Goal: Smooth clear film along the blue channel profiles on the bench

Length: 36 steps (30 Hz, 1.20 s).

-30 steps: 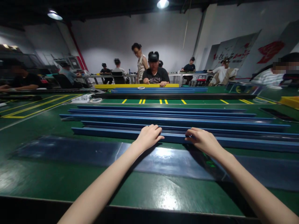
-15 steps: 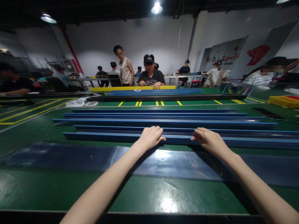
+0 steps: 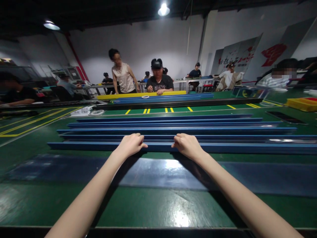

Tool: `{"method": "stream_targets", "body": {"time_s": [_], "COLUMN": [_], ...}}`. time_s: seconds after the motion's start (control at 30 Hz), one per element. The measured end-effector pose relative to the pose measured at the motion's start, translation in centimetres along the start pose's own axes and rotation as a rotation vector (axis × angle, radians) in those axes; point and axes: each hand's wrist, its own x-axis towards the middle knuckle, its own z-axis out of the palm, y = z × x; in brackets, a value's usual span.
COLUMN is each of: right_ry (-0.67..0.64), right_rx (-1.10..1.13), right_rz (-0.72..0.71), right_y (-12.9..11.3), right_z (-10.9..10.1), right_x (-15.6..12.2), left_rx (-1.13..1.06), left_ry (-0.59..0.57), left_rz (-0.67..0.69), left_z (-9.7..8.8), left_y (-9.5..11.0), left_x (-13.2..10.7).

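Observation:
My left hand (image 3: 132, 144) and my right hand (image 3: 187, 144) are closed on the nearest long blue channel (image 3: 158, 146), a short gap apart near its middle. Their fingers curl over its raised walls, and the fingertips are partly hidden inside. The channel lies crosswise, and its right end runs out of the picture. Just beyond it are several more blue channels (image 3: 178, 130), stretched out parallel. Closer to me, a flat, shiny translucent strip (image 3: 153, 172) rests on the green table (image 3: 158, 206).
Farther back lie a black bar (image 3: 178, 103) and a yellow bar (image 3: 141, 95), behind which a co-worker (image 3: 159, 82) sits. A dark phone-like slab (image 3: 286, 117) and a yellow tray (image 3: 300, 104) are on the right. Another person (image 3: 123, 77) stands at the back left.
Both my hands have moved left, and the nearest blue channel has slid left with them. The standing person at the back has shifted left and leans more.

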Motion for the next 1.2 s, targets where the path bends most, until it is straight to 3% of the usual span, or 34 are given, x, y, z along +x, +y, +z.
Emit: {"method": "stream_targets", "body": {"time_s": [0.17, 0.4, 0.53, 0.73, 1.0, 1.2], "right_ry": [-0.041, -0.115, -0.106, -0.059, -0.007, 0.007], "right_rx": [0.073, 0.154, 0.125, 0.137, 0.099, 0.087], "right_rz": [-0.004, -0.026, 0.042, 0.151, 0.148, 0.181], "right_y": [-0.4, 1.4, 3.9, 6.3, 5.5, 5.0], "right_z": [-0.2, -0.7, -0.7, -0.6, -0.4, -0.2], "right_x": [0.7, -0.1, -2.0, -4.2, -4.0, -3.6], "left_rx": [-0.019, -0.129, -0.159, -0.156, -0.249, -0.215], "left_ry": [-0.018, 0.082, 0.126, 0.137, 0.153, 0.195], "left_rz": [-0.025, 0.190, 0.264, 0.289, 0.277, 0.136], "left_z": [-0.3, 0.1, 0.8, 1.4, 1.7, 2.6], "left_y": [0.3, 5.9, 7.6, 7.5, 7.0, 6.2], "left_x": [-0.3, 1.7, 3.2, 3.5, 3.5, 4.1]}}
